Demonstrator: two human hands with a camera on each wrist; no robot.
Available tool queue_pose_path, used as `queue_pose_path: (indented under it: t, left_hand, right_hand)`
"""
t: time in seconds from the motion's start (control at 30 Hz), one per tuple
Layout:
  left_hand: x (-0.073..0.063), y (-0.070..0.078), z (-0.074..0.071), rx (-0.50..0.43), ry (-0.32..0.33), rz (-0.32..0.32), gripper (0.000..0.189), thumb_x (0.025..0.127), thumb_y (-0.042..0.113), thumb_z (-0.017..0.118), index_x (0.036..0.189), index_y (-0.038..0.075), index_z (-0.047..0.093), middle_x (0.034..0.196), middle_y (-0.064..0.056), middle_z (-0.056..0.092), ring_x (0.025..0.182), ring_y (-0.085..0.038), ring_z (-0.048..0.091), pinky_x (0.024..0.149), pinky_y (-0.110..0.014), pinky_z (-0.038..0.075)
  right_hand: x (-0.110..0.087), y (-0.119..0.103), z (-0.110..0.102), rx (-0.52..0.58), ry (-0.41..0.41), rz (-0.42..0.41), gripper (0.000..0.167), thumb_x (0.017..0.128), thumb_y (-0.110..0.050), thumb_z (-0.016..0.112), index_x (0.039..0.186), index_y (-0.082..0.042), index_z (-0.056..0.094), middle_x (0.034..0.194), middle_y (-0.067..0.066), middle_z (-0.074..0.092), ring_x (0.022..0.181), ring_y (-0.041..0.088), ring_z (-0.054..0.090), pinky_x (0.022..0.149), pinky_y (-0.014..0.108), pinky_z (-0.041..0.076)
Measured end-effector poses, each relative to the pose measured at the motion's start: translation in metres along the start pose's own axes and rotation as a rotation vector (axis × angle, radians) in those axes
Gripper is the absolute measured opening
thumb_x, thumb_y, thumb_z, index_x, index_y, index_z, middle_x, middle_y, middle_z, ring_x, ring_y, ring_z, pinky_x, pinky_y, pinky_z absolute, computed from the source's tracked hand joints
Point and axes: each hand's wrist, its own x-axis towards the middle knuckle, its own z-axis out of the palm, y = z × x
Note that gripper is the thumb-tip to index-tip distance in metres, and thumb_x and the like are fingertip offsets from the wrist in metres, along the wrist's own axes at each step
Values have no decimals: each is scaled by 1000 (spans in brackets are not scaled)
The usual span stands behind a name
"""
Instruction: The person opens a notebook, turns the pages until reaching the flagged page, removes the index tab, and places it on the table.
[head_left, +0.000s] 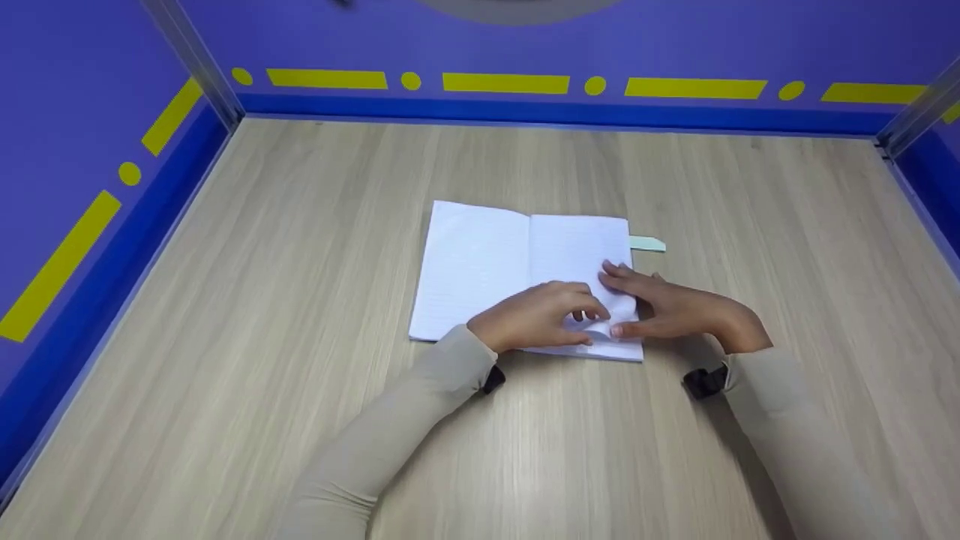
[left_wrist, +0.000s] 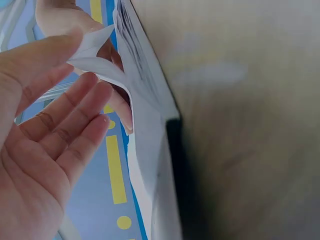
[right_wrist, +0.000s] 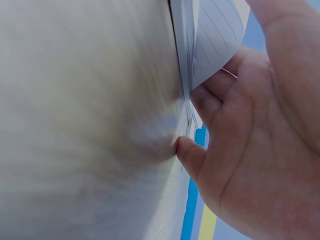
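Note:
An open notebook [head_left: 480, 270] with lined white pages lies on the table, its right-hand page [right_wrist: 217, 42] lifted and bent near the lower outer corner. Over that page hovers my left hand [head_left: 544, 315], fingers loosely bent, with thumb and index finger apart in the head view. The left wrist view shows its fingertips [left_wrist: 102, 92] close to the raised paper [left_wrist: 97, 50]. From the right side my right hand [head_left: 679, 307] reaches across the page's outer edge. Its fingers are spread on the paper, with the thumb lower down; the raised page partly hides them in the right wrist view.
A pale green strip [head_left: 648, 244] sticks out past the notebook's right edge. Wood-grain tabletop [head_left: 270, 300] surrounds the notebook. Blue-purple panels [head_left: 510, 45] with yellow marks border the table at the back and sides. Each wrist carries a black strap [head_left: 705, 382].

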Motion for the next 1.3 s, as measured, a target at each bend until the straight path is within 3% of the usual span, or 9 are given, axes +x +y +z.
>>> queue_pose_path:
  t: [0.23,0.53,0.77,0.97,1.3]
  left_hand:
    - [1,-4,1,-41,7,6,27,91,10,64,118,6,69,114,-7,67,96,-16,65,88,-21,48]
    - [-2,-8,2,-85,44,-19,27,92,9,62,118,6,69,112,-7,68,96,-15,65,88,-20,50]
    - [-4,-10,2,-111,122,-1,25,91,5,61,115,4,70,107,-8,69,94,-16,64,86,-23,50]
    - [-6,-10,-1,-162,186,-7,31,92,3,57,121,2,65,108,-11,69,96,-17,64,87,-26,51]
    - [-11,-10,-14,-244,357,-10,36,90,-1,57,126,1,61,113,-13,68,95,-18,67,86,-23,53]
  right_hand:
    - [0,0,0,-23,-7,-7,88,88,-44,66,153,-5,21,162,15,7,149,36,1,113,67,1]
    - [0,1,1,-27,35,37,104,80,-49,73,155,-10,13,163,12,-3,149,37,-7,115,63,7]
    - [-2,4,-1,0,74,57,118,75,-47,78,155,-7,0,162,15,-10,149,36,-6,116,60,9]
    - [-1,5,-3,62,112,58,127,75,-43,79,152,-3,-13,160,17,-15,148,35,-9,117,58,7]
    - [0,6,-4,110,170,69,130,75,-39,81,150,0,-17,159,20,-16,148,37,-8,116,59,9]
